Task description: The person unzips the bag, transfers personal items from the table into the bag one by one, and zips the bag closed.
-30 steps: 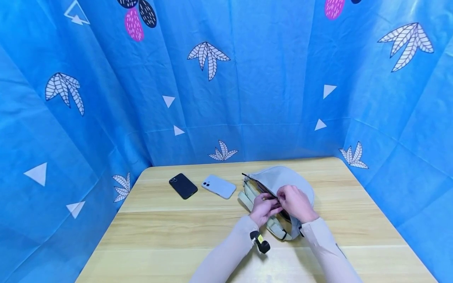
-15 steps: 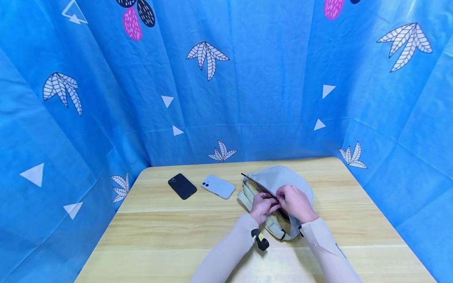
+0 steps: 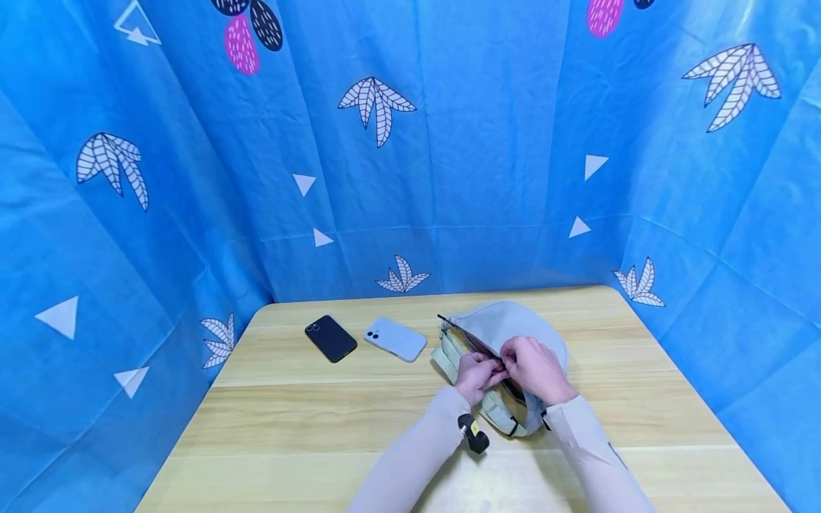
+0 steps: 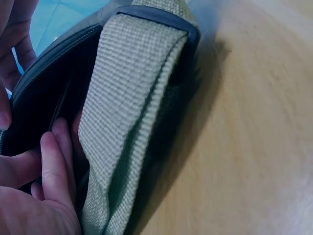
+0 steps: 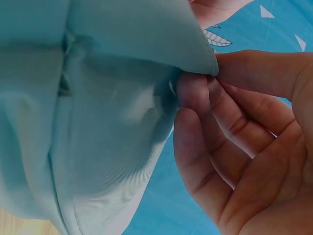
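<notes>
A pale grey-green waist bag (image 3: 507,320) lies on its side at the right of the table, its long zipped mouth gaping. My right hand (image 5: 264,132) pinches the fabric edge of the mouth between thumb and bent fingers. Inside the dark opening, my left hand (image 4: 44,186) has its fingers bent, the fingertips meeting a thin edge of the lining. A woven webbing strap (image 4: 132,88) with a dark buckle (image 4: 161,19) crosses in front of the left fingers. The bag's deeper inside is dark and its contents are hidden.
A black phone (image 3: 331,338) and a pale blue-white phone (image 3: 395,338) lie camera side up, left of the bag. The wooden table (image 3: 288,434) meets a patterned blue curtain (image 3: 500,199) along its back and sides.
Both hands stay at the bag's mouth almost unchanged; the left fingers shift slightly inside. The phones stay where they are.
</notes>
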`<state>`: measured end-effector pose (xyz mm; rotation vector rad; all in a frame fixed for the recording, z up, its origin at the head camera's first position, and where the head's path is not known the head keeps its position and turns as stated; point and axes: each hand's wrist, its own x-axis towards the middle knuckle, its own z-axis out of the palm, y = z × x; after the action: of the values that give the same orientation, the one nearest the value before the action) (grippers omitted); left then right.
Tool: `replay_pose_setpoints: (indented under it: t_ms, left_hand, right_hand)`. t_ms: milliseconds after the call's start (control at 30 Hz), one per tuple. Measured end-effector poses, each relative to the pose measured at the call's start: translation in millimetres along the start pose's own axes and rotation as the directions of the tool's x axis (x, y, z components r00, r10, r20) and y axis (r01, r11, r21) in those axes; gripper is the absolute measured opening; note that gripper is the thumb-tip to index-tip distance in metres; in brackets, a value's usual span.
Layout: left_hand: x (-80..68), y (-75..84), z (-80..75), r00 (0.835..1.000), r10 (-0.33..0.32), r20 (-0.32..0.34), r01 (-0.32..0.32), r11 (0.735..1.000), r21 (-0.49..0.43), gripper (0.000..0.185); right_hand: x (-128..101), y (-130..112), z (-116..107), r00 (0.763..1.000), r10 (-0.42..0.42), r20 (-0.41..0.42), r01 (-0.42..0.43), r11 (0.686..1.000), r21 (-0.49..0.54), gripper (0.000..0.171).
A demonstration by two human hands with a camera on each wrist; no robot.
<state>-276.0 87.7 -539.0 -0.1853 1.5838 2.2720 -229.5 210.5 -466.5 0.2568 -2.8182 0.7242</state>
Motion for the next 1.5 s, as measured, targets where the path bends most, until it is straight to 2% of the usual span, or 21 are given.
replay_pose_setpoints:
  t_ms: [267, 567, 767, 933, 1133, 1300, 1500]
  left_hand:
    - [0.5, -2.4, -0.2, 1.000, 0.011, 0.006, -0.011, 0.999, 0.043, 0.023]
    - [-3.5, 0.3, -3.5, 1.000, -0.019, 0.011, 0.018, 0.998, 0.067, 0.021]
    - [-7.0, 7.3, -13.1, 0.997, -0.047, 0.069, 0.042, 0.996, 0.077, 0.018]
    - [-11.1, 16.8, -31.5, 0.993, -0.039, 0.113, 0.022, 0.989, 0.149, 0.012]
    - [-15.6, 33.8, -65.0, 0.995, 0.012, 0.100, -0.039, 0.959, 0.280, 0.015]
    - [-13.7, 55.1, -95.4, 0.994, 0.060, 0.087, -0.088, 0.923, 0.375, 0.012]
    - [-11.3, 78.8, -123.9, 0.990, 0.141, 0.025, -0.136, 0.870, 0.475, 0.016]
  right_hand:
    - [0.2, -1.0, 0.7, 1.000, 0.007, 0.009, -0.007, 1.000, 0.012, 0.016]
    - [0.6, -0.4, -1.4, 1.000, 0.025, 0.015, -0.025, 1.000, 0.016, 0.012]
    - [2.0, 2.4, 0.9, 1.000, 0.021, 0.008, -0.021, 1.000, 0.010, 0.010]
    - [1.6, 3.2, 1.2, 1.000, 0.022, 0.006, -0.023, 1.000, 0.012, 0.008]
    - [0.7, 4.5, 1.1, 1.000, 0.028, 0.002, -0.028, 0.999, 0.019, 0.008]
    - [0.2, 5.5, 0.8, 1.000, 0.023, 0.005, -0.023, 0.999, 0.026, 0.010]
    - [-0.1, 5.6, 1.3, 1.000, 0.014, 0.005, -0.014, 1.000, 0.023, 0.011]
